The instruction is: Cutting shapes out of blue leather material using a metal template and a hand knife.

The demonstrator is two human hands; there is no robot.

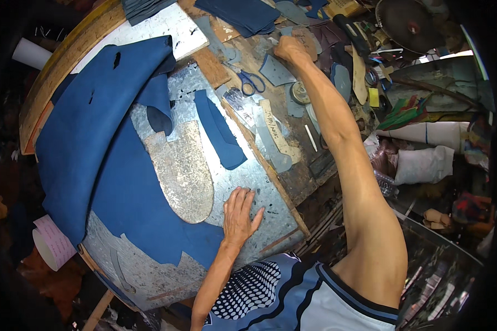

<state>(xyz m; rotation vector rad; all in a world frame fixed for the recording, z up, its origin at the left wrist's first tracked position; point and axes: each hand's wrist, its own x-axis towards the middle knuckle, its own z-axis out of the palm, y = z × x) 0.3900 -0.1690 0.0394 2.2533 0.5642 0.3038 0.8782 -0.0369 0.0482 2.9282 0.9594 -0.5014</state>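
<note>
My left hand (238,218) lies with its fingers stretched out on a grey metal-topped board (265,231), holding nothing. Beside it, a mottled, rounded slab (185,171) rests on a large blue leather sheet (138,193), part of which is folded over at the left. A cut blue leather piece (218,129) lies on the metal beyond the hand. Far across the bench, my right hand (291,49) is closed among loose leather pieces and patterns; whatever its fingers hold is too small to make out. A grey-blue cut piece (276,70) lies just below that hand.
Blue-handled scissors (251,83), a round tin (300,92) and a tan card pattern (279,129) lie on the wooden bench. Stacked blue leather (240,15) is at the back. Tools and a dark round pan-like thing (408,25) crowd the far right.
</note>
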